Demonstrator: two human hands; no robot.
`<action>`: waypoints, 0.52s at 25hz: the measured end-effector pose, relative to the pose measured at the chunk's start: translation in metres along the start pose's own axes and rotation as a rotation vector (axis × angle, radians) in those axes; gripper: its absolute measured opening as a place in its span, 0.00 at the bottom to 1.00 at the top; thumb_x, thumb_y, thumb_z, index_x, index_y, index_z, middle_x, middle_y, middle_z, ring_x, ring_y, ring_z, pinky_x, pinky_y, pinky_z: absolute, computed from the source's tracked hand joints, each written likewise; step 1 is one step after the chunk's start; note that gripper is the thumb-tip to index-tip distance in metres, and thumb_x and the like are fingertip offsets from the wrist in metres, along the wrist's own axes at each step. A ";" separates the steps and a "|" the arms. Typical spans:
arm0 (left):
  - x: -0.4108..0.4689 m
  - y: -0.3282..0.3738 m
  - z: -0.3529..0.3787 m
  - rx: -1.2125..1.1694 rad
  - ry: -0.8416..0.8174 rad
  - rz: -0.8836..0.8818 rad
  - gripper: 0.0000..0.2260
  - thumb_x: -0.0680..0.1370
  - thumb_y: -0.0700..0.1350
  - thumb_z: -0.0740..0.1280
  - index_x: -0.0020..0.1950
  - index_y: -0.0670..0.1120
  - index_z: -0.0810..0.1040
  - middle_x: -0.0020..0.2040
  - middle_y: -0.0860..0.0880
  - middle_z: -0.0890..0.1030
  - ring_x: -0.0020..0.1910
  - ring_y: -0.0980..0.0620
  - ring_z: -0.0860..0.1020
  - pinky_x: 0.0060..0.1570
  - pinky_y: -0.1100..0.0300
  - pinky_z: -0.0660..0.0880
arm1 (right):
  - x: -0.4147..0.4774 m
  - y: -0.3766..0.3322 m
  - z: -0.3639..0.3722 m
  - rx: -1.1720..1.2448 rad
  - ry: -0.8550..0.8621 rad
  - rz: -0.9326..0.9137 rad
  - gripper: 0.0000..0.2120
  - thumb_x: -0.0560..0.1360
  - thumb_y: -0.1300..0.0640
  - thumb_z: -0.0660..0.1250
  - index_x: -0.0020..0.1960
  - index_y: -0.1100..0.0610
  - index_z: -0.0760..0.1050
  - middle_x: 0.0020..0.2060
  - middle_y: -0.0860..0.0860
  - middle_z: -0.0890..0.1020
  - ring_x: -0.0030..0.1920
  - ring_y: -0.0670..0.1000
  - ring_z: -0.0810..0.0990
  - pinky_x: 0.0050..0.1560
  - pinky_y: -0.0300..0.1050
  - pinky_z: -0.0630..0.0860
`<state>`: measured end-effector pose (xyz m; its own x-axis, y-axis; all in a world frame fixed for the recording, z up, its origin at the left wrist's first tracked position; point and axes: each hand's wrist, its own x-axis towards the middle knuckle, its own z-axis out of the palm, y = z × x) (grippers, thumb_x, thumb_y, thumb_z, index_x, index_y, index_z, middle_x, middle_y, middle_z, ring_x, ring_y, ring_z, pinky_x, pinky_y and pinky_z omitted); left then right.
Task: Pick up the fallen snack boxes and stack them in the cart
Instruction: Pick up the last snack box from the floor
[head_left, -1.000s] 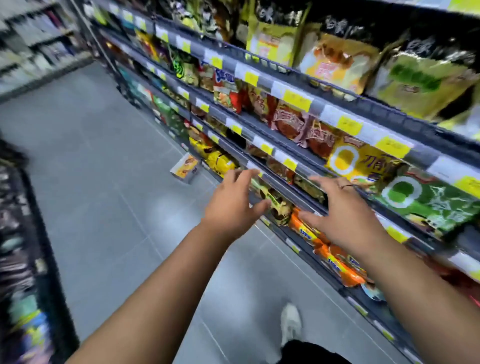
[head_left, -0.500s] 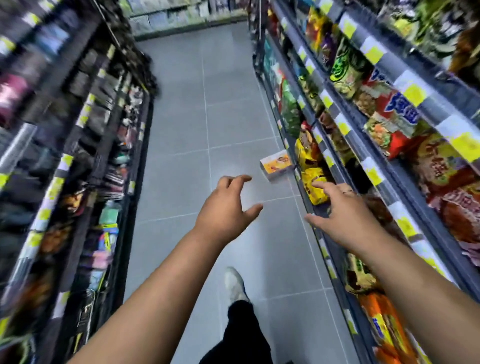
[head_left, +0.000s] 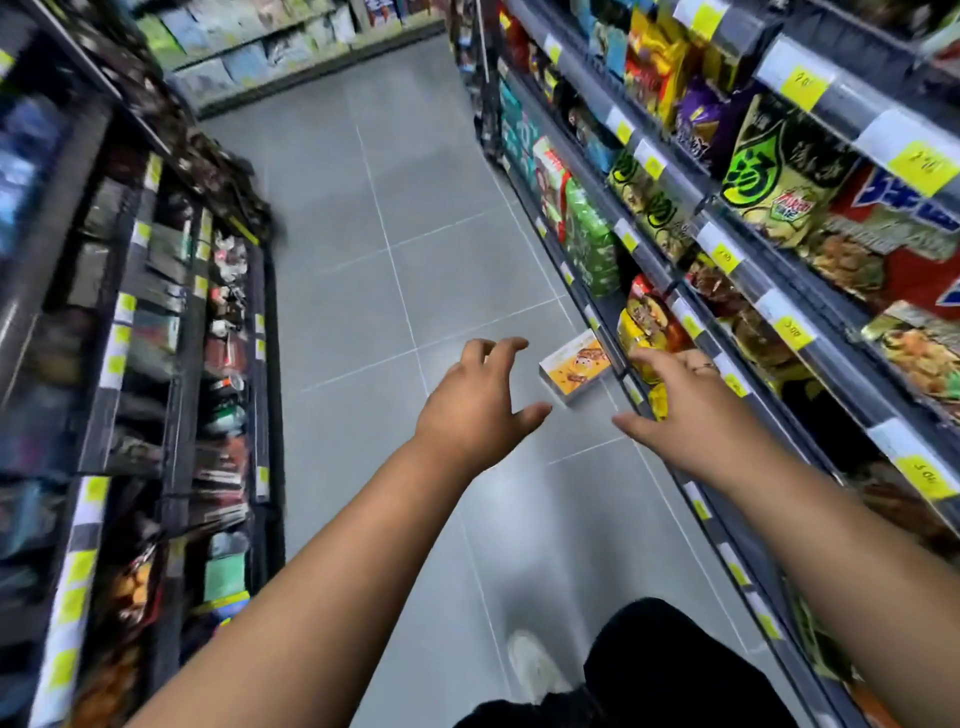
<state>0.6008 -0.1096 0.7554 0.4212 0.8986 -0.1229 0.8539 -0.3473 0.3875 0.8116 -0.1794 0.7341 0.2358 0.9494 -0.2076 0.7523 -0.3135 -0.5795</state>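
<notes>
Neither grip holds anything: I have the left grip (head_left: 472, 410) and right grip (head_left: 685, 415) stretched forward, fingers spread and loosely curved. Beyond and between them the snack box (head_left: 574, 366) lies on the floor (head_left: 363, 312), just beside the foot of the shelving (head_left: 826, 358). I judge it light, stiff cardboard that dents easily, so I'd clasp its two long sides

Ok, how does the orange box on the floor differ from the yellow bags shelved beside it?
The orange box is a flat, rigid carton lying on the floor tiles; the yellow bags are soft pouches standing on the low shelf. The box is in full view; the right hand partly covers the bags. Neither is held.
</notes>
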 end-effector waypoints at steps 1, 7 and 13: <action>0.026 -0.007 -0.004 0.004 -0.017 0.014 0.32 0.74 0.57 0.70 0.75 0.53 0.62 0.70 0.48 0.66 0.62 0.44 0.74 0.60 0.52 0.72 | 0.022 -0.002 0.000 0.005 0.003 0.008 0.32 0.71 0.47 0.73 0.72 0.45 0.65 0.64 0.54 0.66 0.56 0.56 0.76 0.53 0.45 0.72; 0.184 -0.036 -0.012 0.028 -0.055 0.085 0.32 0.75 0.58 0.69 0.75 0.53 0.61 0.70 0.47 0.66 0.63 0.44 0.73 0.60 0.52 0.72 | 0.177 -0.009 0.002 0.014 0.028 0.101 0.33 0.71 0.49 0.73 0.73 0.47 0.65 0.67 0.56 0.63 0.60 0.59 0.74 0.57 0.46 0.71; 0.314 -0.069 -0.003 -0.002 -0.131 0.113 0.34 0.75 0.57 0.69 0.76 0.57 0.57 0.69 0.46 0.67 0.62 0.42 0.73 0.58 0.50 0.73 | 0.298 -0.021 0.012 -0.007 0.011 0.154 0.33 0.71 0.46 0.73 0.72 0.45 0.63 0.67 0.55 0.62 0.59 0.60 0.74 0.56 0.49 0.73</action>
<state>0.6736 0.1978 0.6932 0.5512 0.8110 -0.1964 0.7982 -0.4438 0.4073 0.8580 0.1102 0.6748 0.3554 0.8902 -0.2851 0.7112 -0.4555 -0.5355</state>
